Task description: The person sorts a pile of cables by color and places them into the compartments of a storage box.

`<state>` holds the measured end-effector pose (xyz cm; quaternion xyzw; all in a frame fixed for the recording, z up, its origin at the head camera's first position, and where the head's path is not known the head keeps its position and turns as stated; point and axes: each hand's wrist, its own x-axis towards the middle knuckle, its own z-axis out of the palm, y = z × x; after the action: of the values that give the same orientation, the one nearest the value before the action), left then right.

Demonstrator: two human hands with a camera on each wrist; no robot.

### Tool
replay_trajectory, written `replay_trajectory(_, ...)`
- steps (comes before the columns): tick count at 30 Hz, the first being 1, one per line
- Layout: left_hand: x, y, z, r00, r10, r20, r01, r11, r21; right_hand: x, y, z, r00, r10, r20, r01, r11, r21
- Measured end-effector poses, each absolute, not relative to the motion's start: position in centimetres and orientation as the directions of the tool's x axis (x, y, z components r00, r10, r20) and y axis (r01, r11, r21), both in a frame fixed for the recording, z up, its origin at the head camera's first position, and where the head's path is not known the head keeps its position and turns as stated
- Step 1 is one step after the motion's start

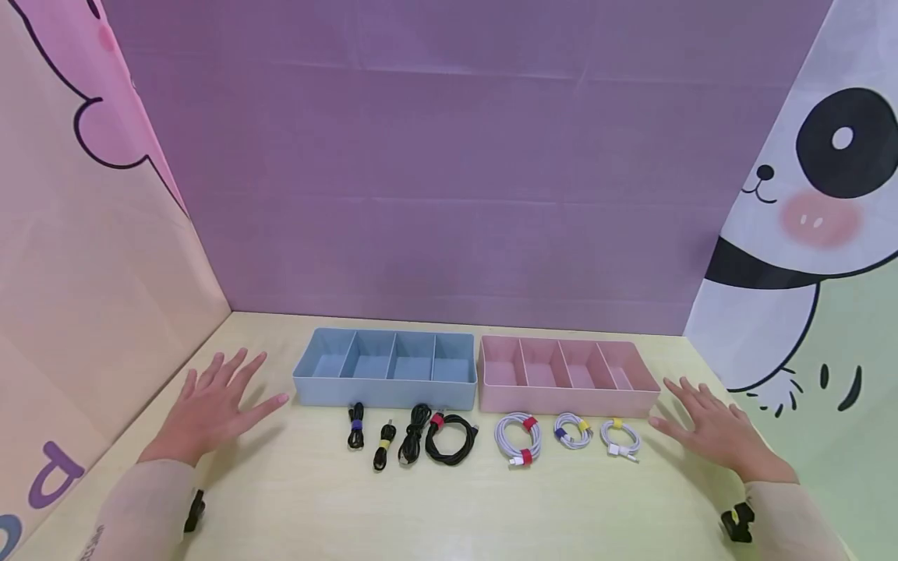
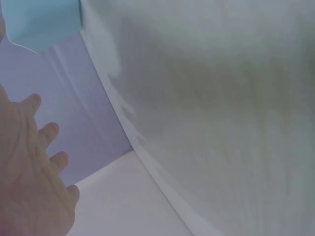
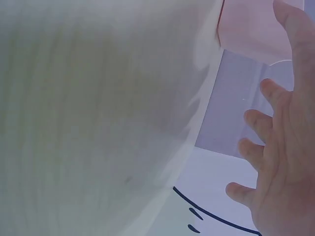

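Note:
My left hand (image 1: 213,409), fingers spread and holding nothing, is over the table to the left of a blue four-compartment box (image 1: 386,392). On the other side my right hand (image 1: 722,432) is spread too, just right of a pink four-compartment box (image 1: 568,400). In front of the blue box lie several bundled black cables (image 1: 414,435), tied with blue, yellow or red straps. White coiled cables lie before the pink box: one with red straps (image 1: 500,444), one with blue and yellow (image 1: 561,436), one with yellow (image 1: 634,444). Both wrist views show an empty palm.
The pale wooden table (image 1: 449,514) meets a purple back wall (image 1: 449,195). A pinkish printed sheet (image 1: 84,312) stands at the left, and a panda-printed sheet (image 1: 772,312) at the right. Both boxes stand side by side near the back wall.

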<state>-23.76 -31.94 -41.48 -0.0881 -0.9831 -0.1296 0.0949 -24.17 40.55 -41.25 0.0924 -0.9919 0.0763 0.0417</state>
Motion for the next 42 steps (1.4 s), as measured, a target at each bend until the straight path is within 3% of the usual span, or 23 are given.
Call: replay_trajectory(42, -25.2, -28.2, -41.0, -0.973, 0.180, 0.145, 0.232, 0.737, 0.635, -23.1, 38.7, -39.6, -0.972, -0.235, -0.005, -0.230, 0.955, -0.189)
